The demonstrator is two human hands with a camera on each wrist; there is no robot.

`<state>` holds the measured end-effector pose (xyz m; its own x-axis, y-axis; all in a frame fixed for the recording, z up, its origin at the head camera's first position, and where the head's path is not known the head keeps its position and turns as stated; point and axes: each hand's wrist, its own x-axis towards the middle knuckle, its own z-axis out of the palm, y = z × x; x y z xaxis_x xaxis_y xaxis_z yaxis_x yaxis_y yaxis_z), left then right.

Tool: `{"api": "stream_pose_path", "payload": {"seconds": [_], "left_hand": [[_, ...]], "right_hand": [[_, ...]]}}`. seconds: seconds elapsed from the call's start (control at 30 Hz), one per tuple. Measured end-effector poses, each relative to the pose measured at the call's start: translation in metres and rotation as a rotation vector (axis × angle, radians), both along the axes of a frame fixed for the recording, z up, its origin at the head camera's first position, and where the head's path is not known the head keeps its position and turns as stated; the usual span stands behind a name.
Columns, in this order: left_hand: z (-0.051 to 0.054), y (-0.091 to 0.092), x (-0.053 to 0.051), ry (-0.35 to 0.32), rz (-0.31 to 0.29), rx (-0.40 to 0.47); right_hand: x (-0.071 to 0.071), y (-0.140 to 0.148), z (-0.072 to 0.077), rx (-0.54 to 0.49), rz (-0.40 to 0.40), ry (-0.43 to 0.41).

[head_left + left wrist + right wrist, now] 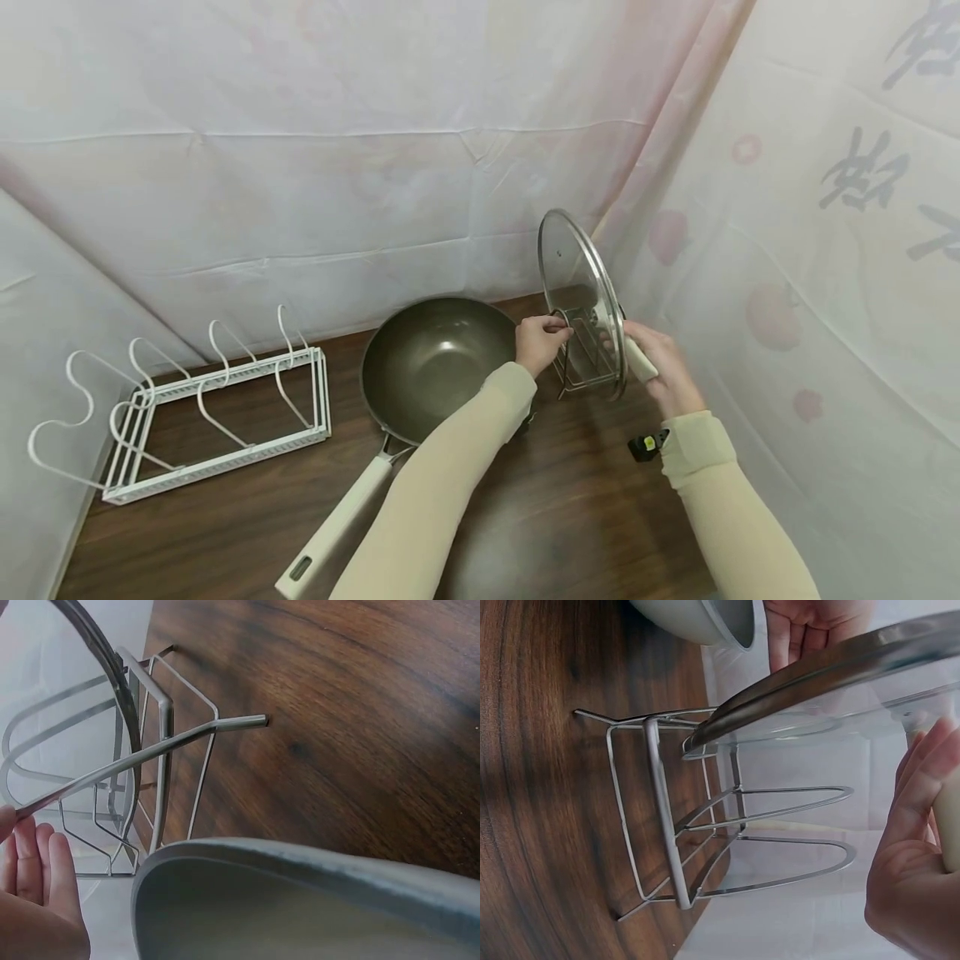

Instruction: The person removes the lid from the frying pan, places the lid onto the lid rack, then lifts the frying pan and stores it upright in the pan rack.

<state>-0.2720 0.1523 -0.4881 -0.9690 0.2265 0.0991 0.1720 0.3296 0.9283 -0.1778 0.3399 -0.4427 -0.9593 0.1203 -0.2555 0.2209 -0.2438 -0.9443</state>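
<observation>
A glass lid with a metal rim (609, 283) stands nearly upright in a wire rack (585, 385). The right hand (663, 367) grips the lid's cream handle (640, 360) from the right; in the right wrist view that hand (919, 832) curls round the handle (949, 817). The left hand (542, 342) pinches the top of the rack's left wire loop. In the left wrist view, the left hand (41, 900) has its thumb and fingers at the end of that wire (142, 755). The lid's lower rim (705, 735) sits among the rack's wires (660, 802).
A dark wok (442, 367) with a cream handle (337, 525) lies left of the rack, partly behind the left sleeve. A white rack with curved dividers (217, 462) stands at the far left. Curtains (337, 208) hang behind and beside the wooden table (540, 517).
</observation>
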Motion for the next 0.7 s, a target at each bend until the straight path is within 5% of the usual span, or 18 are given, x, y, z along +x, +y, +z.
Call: {"api": "stream_pose_path", "payload": {"seconds": [0.37,0.7], "left_hand": [[-0.006,0.000,-0.002,-0.004,-0.005,-0.015],[-0.003,0.000,-0.002,0.006,-0.013,-0.027]], "right_hand": [[-0.008,-0.003,-0.007,-0.148,0.011,-0.030],[-0.015,0.000,-0.011,-0.156,0.012,-0.040]]}}
